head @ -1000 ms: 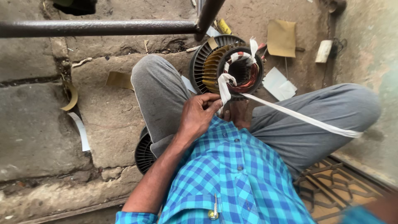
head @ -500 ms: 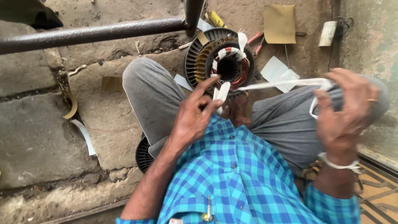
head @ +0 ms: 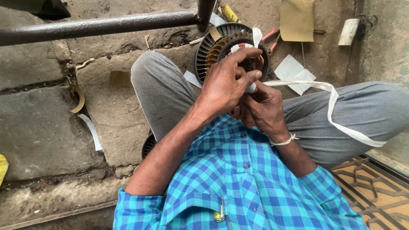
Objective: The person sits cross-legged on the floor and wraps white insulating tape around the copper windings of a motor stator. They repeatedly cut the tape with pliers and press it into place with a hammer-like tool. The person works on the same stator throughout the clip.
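2 hands work white tape at a motor stator held between raised knees.

Left hand [head: 226, 83] curls over the stator [head: 232, 53], fingers pinching the white tape [head: 336, 106] at its rim; right hand [head: 264, 108] sits just below, fingers closed near the same tape end, exact grip hidden; the tape loops out over the right leg; paper scraps [head: 294, 72] lie on the stone floor [head: 42, 127] beyond.

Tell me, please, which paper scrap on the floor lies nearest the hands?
The small white scrap beside the grey knee, left of the motor winding; the other scraps lie farther off.
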Tool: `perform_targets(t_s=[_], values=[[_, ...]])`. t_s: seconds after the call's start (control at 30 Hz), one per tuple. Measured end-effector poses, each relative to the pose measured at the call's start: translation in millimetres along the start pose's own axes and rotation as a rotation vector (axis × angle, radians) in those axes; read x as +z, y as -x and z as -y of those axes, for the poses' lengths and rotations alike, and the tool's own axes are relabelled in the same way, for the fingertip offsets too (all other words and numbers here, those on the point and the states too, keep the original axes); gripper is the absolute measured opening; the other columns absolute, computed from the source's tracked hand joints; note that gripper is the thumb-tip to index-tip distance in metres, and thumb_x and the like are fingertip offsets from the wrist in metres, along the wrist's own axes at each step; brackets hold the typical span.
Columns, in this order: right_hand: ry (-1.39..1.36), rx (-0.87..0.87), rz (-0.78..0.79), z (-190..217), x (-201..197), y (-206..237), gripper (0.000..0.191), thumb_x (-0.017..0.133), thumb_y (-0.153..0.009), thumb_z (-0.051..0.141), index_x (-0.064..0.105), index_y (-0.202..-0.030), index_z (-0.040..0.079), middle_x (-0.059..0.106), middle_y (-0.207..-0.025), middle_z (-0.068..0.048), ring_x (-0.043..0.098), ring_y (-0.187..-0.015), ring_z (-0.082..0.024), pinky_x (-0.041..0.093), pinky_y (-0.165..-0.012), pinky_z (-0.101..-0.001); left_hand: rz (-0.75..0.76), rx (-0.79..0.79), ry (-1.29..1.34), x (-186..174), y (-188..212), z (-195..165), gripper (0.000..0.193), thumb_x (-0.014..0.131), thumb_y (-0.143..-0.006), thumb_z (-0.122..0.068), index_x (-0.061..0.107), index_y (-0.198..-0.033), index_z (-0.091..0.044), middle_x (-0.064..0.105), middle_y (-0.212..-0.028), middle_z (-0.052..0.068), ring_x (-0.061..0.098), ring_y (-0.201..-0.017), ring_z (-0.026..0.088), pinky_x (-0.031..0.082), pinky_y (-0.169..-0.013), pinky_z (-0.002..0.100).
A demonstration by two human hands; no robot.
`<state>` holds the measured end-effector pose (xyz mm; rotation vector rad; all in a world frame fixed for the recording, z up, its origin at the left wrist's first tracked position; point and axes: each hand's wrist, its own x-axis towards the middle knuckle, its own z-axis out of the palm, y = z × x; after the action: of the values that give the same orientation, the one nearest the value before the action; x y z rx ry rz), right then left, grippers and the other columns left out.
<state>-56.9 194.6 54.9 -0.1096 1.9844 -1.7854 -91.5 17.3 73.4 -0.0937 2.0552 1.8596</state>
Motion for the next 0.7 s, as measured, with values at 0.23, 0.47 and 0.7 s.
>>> perform_targets(t_s=[0.23, 0.47, 0.7], values=[[0.257, 0.052, -0.097, -16.8, -15.0, -1.0, 0.015, 0.068, -0.102, 0.012, 0.072, -0.107, -0.002, 0.075, -0.084, -0.008, 0.071, -0.065, -0.009, 0.059, -0.056, -0.0237, -0.060, 0.030, -0.076, -2.0, -0.7, 26.1, 0.039, 0.059, -0.105, -0.024, 0.058, -0.143, -0.017, 0.077, -0.104, 0.006, 0.074, -0.077, 0.015, 0.062, -0.065, 0.037], [0.168, -0.036, -0.136, -16.3, -9.9, -3.0, 0.011, 0.071, -0.102, 0.006, 0.072, -0.109, -0.002, 0.076, -0.095, -0.008, 0.071, -0.081, -0.009, 0.059, -0.069, -0.0222, -0.199, 0.354, -0.584, -13.0, 21.4, 59.0, 0.034, 0.085, -0.078, -0.019, 0.075, -0.110, -0.015, 0.043, -0.151, 0.016, 0.037, -0.141, 0.034, 0.033, -0.119, 0.054], [0.083, 0.041, -0.183, -16.4, -11.2, -7.9, 0.010, 0.074, -0.098, 0.007, 0.069, -0.103, -0.001, 0.075, -0.090, -0.008, 0.071, -0.076, -0.009, 0.058, -0.065, -0.0209, -0.256, 0.309, -0.612, 8.4, 29.5, 74.0, 0.020, 0.090, -0.077, -0.022, 0.077, -0.093, -0.017, 0.034, -0.161, 0.011, 0.028, -0.152, 0.035, 0.030, -0.125, 0.050]])
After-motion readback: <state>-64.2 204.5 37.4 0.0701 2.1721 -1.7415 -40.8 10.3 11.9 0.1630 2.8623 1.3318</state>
